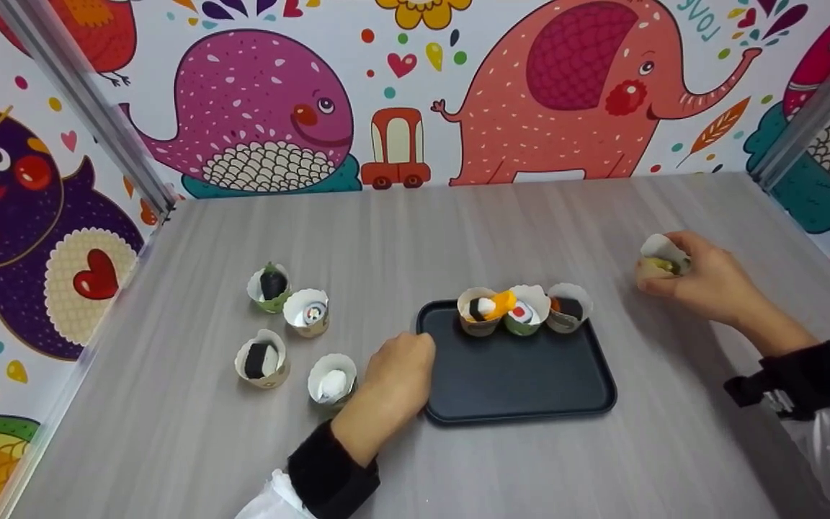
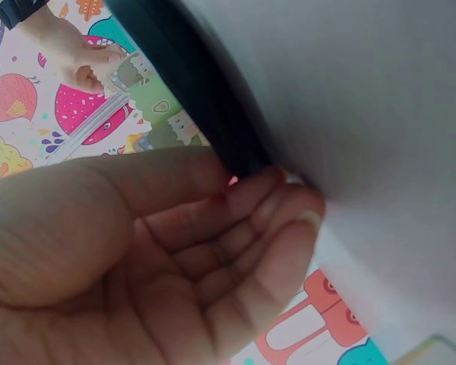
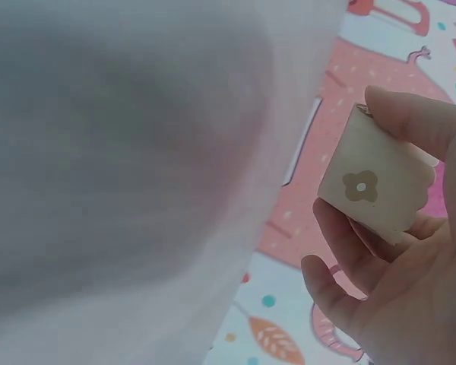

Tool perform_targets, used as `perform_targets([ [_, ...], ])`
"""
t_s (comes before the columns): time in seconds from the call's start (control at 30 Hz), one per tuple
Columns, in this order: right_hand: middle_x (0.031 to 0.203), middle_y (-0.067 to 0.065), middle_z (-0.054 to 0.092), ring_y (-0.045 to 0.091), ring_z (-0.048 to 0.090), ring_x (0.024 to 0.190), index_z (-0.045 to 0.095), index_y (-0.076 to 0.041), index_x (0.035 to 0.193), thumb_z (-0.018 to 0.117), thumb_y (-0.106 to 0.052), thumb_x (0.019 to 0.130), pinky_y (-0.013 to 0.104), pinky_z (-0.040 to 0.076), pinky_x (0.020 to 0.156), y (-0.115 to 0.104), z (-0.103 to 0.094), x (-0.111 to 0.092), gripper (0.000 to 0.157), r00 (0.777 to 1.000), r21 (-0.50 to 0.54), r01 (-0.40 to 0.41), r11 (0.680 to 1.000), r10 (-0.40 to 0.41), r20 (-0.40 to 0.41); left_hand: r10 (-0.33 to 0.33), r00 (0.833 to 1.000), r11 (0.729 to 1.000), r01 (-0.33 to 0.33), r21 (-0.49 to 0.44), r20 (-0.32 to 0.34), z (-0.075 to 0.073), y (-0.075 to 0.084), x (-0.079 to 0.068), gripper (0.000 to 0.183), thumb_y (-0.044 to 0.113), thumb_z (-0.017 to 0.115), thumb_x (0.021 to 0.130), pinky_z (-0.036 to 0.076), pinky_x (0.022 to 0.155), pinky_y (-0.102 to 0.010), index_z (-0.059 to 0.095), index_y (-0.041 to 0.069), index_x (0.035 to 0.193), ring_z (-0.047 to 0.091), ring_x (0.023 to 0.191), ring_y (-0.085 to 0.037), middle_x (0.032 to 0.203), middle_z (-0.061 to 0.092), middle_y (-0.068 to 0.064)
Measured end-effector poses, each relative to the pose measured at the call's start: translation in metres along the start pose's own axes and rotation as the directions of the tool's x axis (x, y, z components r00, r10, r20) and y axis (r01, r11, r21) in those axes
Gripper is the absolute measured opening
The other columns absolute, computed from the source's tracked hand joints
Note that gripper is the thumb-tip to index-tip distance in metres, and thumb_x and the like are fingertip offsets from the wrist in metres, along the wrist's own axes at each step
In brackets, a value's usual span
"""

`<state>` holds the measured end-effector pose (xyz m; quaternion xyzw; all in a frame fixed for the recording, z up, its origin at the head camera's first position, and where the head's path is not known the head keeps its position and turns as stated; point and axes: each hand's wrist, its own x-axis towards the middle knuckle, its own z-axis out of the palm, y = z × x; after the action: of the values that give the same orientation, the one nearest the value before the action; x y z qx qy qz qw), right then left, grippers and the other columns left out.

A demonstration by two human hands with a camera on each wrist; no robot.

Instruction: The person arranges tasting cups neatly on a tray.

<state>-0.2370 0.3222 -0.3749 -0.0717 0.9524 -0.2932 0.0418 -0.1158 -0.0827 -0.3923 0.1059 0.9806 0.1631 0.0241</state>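
My left hand (image 1: pixel 398 367) grips the left edge of a dark rectangular tray (image 1: pixel 516 396); in the left wrist view the tray's rim (image 2: pixel 190 76) runs down to its curled fingers. Three paper baking cups with toy sushi stand along the tray's far edge: one with an orange-and-white piece (image 1: pixel 483 310), a green cup with a roll (image 1: pixel 524 311) and one with a dark piece (image 1: pixel 568 307). Right of the tray, my right hand (image 1: pixel 710 277) holds a beige paper cup (image 3: pixel 376 179) with a flower print between thumb and fingers. Something yellow-green (image 1: pixel 663 265) lies inside it.
Left of the tray stand more paper cups: one with an eggplant (image 1: pixel 272 285), one with a round roll (image 1: pixel 314 313), one with a black-and-white piece (image 1: pixel 261 359), and one with a white piece (image 1: pixel 332 382) near my left hand. Cartoon-printed walls (image 1: pixel 400 86) border the grey table (image 1: pixel 184 432).
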Motion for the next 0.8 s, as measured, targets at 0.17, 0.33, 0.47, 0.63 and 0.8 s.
perform_targets([
  [0.17, 0.133, 0.031, 0.055, 0.045, 0.049, 0.112, 0.04, 0.007, 0.148, 0.083, -0.035, 0.09, 0.057, 0.043, 0.089, -0.02, 0.004, 0.003, 0.083, 0.998, 0.005, 0.05, 0.999, -0.05, -0.046, -0.014, 1.0, 1.0, 0.014, -0.006, 0.011, 0.0, 0.001, 0.0, 0.01, -0.011, 0.068, 0.088, 0.059, 0.067, -0.05, 0.068, -0.001, 0.087, 0.072, 0.083, -0.037, 0.088, 0.07, -0.021],
  [0.33, 0.132, 0.028, 0.056, 0.043, 0.051, 0.112, 0.044, 0.007, 0.147, 0.085, -0.029, 0.089, 0.055, 0.043, 0.09, -0.043, 0.009, 0.004, 0.079, 0.992, 0.037, 0.105, 0.994, -0.102, -0.076, -0.021, 1.0, 1.0, 0.021, -0.006, 0.017, 0.0, 0.0, 0.0, 0.013, -0.012, 0.069, 0.088, 0.059, 0.066, -0.05, 0.067, 0.0, 0.087, 0.072, 0.083, -0.037, 0.087, 0.069, -0.02],
  [0.47, 0.131, 0.027, 0.057, 0.042, 0.053, 0.11, 0.046, 0.005, 0.146, 0.085, -0.025, 0.089, 0.056, 0.046, 0.089, -0.063, 0.014, 0.004, 0.076, 0.987, 0.041, 0.137, 0.99, -0.134, -0.086, -0.027, 0.999, 1.0, 0.028, -0.01, 0.02, 0.0, 0.0, 0.0, 0.012, -0.012, 0.068, 0.089, 0.059, 0.067, -0.05, 0.068, 0.0, 0.088, 0.073, 0.084, -0.038, 0.089, 0.07, -0.021],
  [0.63, 0.127, 0.026, 0.061, 0.041, 0.056, 0.106, 0.05, 0.005, 0.143, 0.086, -0.019, 0.087, 0.056, 0.048, 0.088, -0.089, 0.022, 0.005, 0.07, 0.974, 0.054, 0.204, 0.977, -0.197, -0.109, -0.025, 1.0, 1.0, 0.026, -0.011, 0.017, 0.001, -0.001, 0.001, 0.012, -0.012, 0.068, 0.089, 0.059, 0.067, -0.05, 0.068, 0.0, 0.088, 0.073, 0.084, -0.038, 0.089, 0.07, -0.021],
  [0.8, 0.124, 0.026, 0.063, 0.041, 0.058, 0.104, 0.054, 0.006, 0.139, 0.087, -0.014, 0.085, 0.056, 0.048, 0.089, -0.116, 0.032, 0.006, 0.067, 0.957, 0.08, 0.278, 0.957, -0.268, -0.114, -0.029, 0.999, 0.999, 0.03, -0.011, 0.026, 0.001, 0.0, 0.001, 0.012, -0.012, 0.068, 0.089, 0.059, 0.069, -0.05, 0.069, 0.0, 0.089, 0.072, 0.085, -0.037, 0.089, 0.071, -0.021],
])
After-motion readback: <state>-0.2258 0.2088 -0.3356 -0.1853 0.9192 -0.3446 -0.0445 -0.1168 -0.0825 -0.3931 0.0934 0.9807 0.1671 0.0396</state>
